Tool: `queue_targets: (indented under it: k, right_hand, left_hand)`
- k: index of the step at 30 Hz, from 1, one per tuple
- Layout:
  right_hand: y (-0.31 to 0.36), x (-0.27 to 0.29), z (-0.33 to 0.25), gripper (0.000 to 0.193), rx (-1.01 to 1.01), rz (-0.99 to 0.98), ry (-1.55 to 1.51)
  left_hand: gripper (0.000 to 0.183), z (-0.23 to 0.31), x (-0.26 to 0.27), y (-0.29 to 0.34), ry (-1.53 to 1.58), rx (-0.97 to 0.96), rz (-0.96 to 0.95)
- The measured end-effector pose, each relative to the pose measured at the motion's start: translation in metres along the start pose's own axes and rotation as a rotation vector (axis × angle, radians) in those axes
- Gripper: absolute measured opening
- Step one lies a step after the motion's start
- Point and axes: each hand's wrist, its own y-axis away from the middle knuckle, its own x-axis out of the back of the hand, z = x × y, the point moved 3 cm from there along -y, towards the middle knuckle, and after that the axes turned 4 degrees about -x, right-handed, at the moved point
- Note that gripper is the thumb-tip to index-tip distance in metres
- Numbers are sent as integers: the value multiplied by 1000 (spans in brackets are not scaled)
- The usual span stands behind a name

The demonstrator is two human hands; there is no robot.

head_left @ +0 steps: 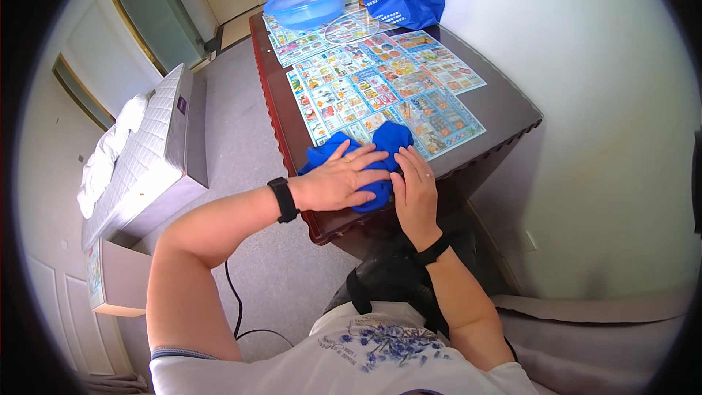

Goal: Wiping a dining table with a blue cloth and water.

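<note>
Both hands flat here: left hand [338, 181] and right hand [414, 189] spread open, pressing the blue cloth [380, 148] under them at the tabletop [504, 113] edge. I'd say it's bunched, folding barely started.

A single head-worn fisheye view looks steeply down and forward from above the person's chest, close to the near corner of the dark table [504, 113]. The far edge, floor and walls bend toward the rim.
</note>
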Motion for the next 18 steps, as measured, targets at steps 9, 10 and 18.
queue_targets:
  k: [9,10,18]
  right_hand:
    - [5,-4,0,33,18,-89,81]
    - [5,-4,-1,33,18,-90,79]
    - [3,-2,-1,33,3,-149,101]
  left_hand:
    - [42,-108,16,-27,45,233,50]
    - [42,-122,18,-28,52,259,46]
    - [44,-230,32,-42,61,416,84]
